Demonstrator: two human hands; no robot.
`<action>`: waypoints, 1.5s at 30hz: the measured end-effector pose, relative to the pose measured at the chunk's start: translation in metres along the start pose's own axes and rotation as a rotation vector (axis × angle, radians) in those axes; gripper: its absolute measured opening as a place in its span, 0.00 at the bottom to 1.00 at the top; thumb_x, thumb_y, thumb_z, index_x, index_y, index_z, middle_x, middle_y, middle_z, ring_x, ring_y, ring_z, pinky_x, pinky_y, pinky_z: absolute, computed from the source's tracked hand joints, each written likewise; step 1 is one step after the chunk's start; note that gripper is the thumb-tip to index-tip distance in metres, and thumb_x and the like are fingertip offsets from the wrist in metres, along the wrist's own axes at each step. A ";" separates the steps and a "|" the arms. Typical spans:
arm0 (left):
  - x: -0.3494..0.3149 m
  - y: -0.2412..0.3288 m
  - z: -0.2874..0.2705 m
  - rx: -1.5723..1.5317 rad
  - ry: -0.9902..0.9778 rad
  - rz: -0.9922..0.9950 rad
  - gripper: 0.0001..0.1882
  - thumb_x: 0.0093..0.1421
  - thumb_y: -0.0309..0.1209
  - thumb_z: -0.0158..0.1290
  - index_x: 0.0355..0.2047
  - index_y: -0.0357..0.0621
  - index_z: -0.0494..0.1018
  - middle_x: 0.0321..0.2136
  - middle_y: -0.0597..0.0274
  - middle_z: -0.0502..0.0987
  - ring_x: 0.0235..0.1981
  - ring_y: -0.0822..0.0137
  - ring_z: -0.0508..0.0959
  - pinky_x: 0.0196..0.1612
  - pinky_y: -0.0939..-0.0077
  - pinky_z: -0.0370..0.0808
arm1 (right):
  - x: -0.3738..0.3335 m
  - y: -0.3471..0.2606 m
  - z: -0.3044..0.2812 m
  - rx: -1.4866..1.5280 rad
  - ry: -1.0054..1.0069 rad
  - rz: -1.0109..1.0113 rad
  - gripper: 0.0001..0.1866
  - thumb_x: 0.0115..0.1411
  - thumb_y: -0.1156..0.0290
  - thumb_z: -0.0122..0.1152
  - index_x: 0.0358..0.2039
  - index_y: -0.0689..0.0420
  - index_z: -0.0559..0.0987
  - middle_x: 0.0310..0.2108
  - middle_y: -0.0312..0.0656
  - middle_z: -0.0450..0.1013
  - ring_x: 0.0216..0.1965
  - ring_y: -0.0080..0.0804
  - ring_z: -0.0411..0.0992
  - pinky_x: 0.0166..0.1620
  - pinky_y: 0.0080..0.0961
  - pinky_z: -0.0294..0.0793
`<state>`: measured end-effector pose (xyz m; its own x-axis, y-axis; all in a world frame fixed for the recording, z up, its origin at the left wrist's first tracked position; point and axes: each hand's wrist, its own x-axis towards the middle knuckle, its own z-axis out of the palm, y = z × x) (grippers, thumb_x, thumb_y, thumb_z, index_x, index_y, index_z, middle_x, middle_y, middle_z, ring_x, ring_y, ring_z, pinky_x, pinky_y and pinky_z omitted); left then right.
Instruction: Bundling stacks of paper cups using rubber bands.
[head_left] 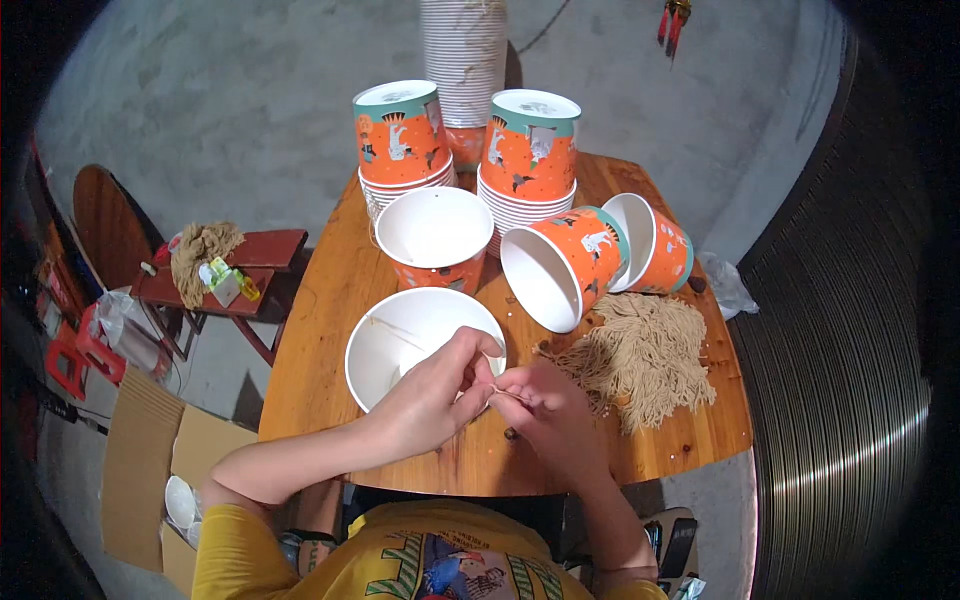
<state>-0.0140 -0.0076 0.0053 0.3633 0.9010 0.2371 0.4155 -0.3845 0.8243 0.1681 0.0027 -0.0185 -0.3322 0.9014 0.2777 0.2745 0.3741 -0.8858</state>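
Observation:
My left hand [440,395] and my right hand [548,412] meet at the near side of the table, fingertips pinched together on a thin beige string [497,390]. A length of the same string seems to run over the inside of the white paper bucket [385,365], which stands mouth up just beyond my left hand. Behind it is another upright bucket [435,228] with an orange printed outside. To the right of my right hand lies a pile of beige strings [650,360]. Two orange buckets, a nearer one [565,262] and a farther one [660,245], lie on their sides beyond the pile.
Upside-down bucket stacks, left [402,135] and right [532,150], stand at the back of the wooden table [320,330], before a tall white stack [463,60]. A red bench [265,250] holding more string is at the left, above a cardboard box [140,460]. A ribbed shutter [840,400] rises at the right.

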 end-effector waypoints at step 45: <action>0.002 -0.010 -0.001 -0.151 0.011 -0.144 0.06 0.57 0.23 0.53 0.32 0.40 0.65 0.26 0.65 0.69 0.27 0.74 0.70 0.33 0.78 0.69 | -0.001 0.016 0.011 -0.077 0.065 -0.122 0.04 0.56 0.76 0.60 0.28 0.61 0.74 0.22 0.35 0.66 0.21 0.20 0.65 0.26 0.20 0.65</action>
<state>-0.0183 -0.0018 -0.0026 0.2994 0.9470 0.1163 0.3324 -0.2178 0.9176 0.1626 0.0051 -0.0370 -0.3092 0.8597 0.4067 0.3052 0.4947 -0.8137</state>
